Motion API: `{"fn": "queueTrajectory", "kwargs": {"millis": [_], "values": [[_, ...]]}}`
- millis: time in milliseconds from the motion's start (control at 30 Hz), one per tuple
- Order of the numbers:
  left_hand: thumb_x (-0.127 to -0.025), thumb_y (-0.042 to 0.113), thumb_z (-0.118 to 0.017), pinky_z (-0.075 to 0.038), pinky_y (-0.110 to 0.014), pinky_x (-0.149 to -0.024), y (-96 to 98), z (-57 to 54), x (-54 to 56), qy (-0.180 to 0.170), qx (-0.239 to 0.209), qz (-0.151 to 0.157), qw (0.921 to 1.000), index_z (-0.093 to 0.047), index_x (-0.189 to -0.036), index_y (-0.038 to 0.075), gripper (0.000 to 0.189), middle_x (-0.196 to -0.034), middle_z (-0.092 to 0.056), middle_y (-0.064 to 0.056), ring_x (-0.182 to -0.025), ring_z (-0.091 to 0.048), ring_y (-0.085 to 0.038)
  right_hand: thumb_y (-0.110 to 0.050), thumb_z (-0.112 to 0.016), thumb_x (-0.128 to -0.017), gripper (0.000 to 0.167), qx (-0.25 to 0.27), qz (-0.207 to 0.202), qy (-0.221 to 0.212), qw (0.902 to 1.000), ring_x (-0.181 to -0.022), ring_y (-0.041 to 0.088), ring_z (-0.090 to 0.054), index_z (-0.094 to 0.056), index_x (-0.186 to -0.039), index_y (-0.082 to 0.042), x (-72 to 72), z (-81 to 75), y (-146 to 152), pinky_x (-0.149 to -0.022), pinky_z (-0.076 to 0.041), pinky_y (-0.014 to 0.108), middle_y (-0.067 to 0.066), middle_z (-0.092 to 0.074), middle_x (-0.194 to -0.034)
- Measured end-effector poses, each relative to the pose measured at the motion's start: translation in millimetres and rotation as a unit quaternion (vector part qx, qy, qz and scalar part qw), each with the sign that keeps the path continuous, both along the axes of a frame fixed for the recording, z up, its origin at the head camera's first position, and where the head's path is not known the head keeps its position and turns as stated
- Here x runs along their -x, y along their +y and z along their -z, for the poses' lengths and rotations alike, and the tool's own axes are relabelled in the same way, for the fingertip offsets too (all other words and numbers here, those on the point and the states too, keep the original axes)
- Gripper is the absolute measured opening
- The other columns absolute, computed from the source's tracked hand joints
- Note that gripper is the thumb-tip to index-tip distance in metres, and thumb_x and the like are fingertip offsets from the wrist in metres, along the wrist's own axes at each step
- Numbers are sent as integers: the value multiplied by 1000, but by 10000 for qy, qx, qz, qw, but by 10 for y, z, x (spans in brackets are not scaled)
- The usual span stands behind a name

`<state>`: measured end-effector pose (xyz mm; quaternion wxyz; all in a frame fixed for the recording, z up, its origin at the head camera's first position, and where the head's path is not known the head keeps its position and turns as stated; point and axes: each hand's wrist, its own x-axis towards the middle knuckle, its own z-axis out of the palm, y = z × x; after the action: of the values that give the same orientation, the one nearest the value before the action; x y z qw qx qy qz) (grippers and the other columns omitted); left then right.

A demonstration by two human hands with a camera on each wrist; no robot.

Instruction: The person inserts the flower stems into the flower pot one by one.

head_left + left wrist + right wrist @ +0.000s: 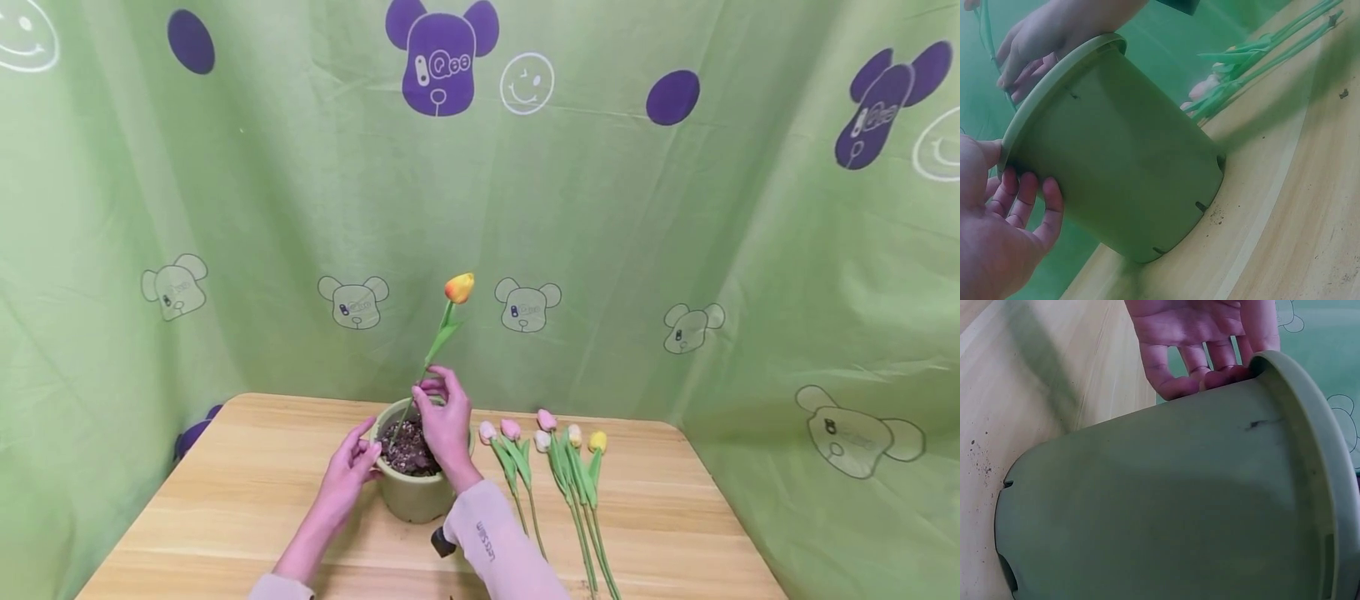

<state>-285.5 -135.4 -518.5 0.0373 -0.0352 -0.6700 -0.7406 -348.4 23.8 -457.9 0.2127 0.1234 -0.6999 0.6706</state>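
A green plant pot (pixel 416 500) holding dark soil (pixel 411 446) stands on the table. My left hand (pixel 348 471) grips its left rim, thumb over the edge; in the left wrist view the fingers (pixel 1052 212) curl against the outer wall. Above the soil, my right hand (pixel 447 425) pinches the stem of an orange-yellow tulip (pixel 460 288) between thumb and fingers. The tulip leans to the right, its lower stem reaching down to the soil near the pot's left side. In the right wrist view, the pot wall (pixel 1147 500) fills most of the picture.
Right of the pot lie several more tulips, among them a pink one (pixel 547 419) and a yellow one (pixel 597 442). Soil crumbs (pixel 1216 215) dot the wooden table (pixel 225 475) near the pot's base. A green patterned curtain (pixel 585 208) hangs behind and on both sides.
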Motion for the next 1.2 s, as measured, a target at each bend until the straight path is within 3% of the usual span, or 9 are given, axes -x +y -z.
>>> {"fn": "queueTrajectory", "kwargs": {"millis": [733,1200], "values": [[-106,8,-53,-63,-27,-87,-2,6,-5,10,-7,18,10000,-34,-160,8,57,-111,-58,-15,-94,-63,-13,-3,-75,-91,38,-708,-290,138,9970,-92,22,-72,-65,-127,-8,0,29,-20,-73,-66,23,14,-73,-105],[-106,7,-52,-62,-27,-88,0,-30,-24,-39,3,42,10000,-32,-161,8,58,-113,-57,-16,-95,-62,-13,-6,-77,-91,26,-1193,-343,119,9922,-93,21,-73,-70,-116,-5,13,37,-24,-77,-65,21,11,-74,-102]]}}
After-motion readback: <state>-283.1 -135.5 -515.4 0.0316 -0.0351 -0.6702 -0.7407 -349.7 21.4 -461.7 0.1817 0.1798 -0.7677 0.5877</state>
